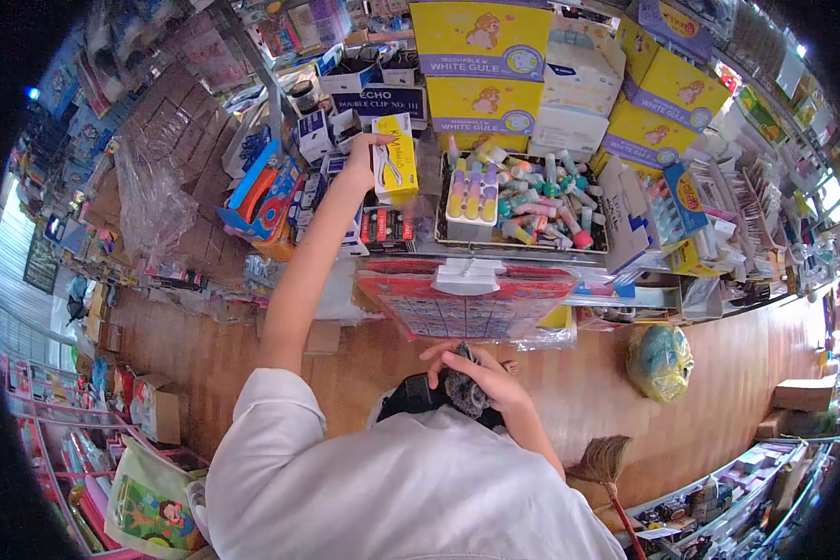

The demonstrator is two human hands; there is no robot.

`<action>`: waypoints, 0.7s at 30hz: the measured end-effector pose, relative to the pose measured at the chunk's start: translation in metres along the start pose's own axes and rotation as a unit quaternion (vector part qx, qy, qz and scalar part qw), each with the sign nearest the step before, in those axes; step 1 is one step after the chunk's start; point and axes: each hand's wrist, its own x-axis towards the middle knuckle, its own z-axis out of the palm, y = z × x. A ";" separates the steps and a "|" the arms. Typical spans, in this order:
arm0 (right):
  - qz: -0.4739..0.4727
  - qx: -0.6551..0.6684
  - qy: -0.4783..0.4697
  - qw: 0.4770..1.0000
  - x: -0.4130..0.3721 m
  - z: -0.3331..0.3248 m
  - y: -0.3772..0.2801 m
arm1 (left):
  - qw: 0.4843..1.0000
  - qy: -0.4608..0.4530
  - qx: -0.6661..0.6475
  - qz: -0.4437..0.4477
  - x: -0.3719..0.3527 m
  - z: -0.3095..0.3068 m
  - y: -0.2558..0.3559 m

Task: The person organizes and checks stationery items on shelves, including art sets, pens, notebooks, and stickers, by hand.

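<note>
My left hand (364, 157) reaches out to the shelf, its fingers closed on the top left edge of a yellow box (398, 173) printed with "KIM" and a picture of a metal tool. The box stands tilted above a red and black pack (387, 226). Close to my body, my right hand (491, 381) grips a dark grey, crumpled cloth (467, 385). To the right of the yellow box is a black-rimmed tray (523, 247) full of small bottles with coloured caps, and a white pack of yellow and purple glue bottles (473, 191) rests on it.
Yellow glue cartons (481, 42) are stacked behind the tray. An "ECHO" double clip box (380, 105) stands behind the yellow box. Red-edged sheets (467, 303) hang from the shelf front. A yellow bag (661, 364) and a broom (604, 459) are on the wooden floor.
</note>
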 end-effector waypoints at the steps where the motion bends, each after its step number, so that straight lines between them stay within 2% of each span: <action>1: 0.008 0.007 0.003 1.000 -0.001 0.000 0.000 | 1.000 0.000 0.000 0.000 0.005 -0.004 -0.002; 7: 0.011 -0.008 -0.001 1.000 -0.002 0.000 0.001 | 0.999 0.016 0.027 0.011 0.010 -0.003 -0.003; 13: 0.029 0.005 0.012 0.999 -0.005 0.001 -0.001 | 0.999 -0.020 0.038 0.006 0.012 -0.007 -0.004; 17: 0.029 0.013 0.020 0.999 -0.006 0.002 0.000 | 0.996 -0.016 0.088 0.021 -0.012 0.004 -0.012; 19: 0.033 0.021 0.017 0.999 -0.005 0.001 0.003 | 0.975 0.021 0.203 0.092 -0.017 0.005 -0.018; 20: 0.033 0.021 0.017 0.999 -0.004 0.002 0.002 | 0.934 0.044 0.330 0.129 -0.019 0.005 -0.021; 21: 0.047 0.025 0.021 0.998 -0.004 0.004 -0.001 | 0.935 0.045 0.329 0.128 -0.023 0.007 -0.022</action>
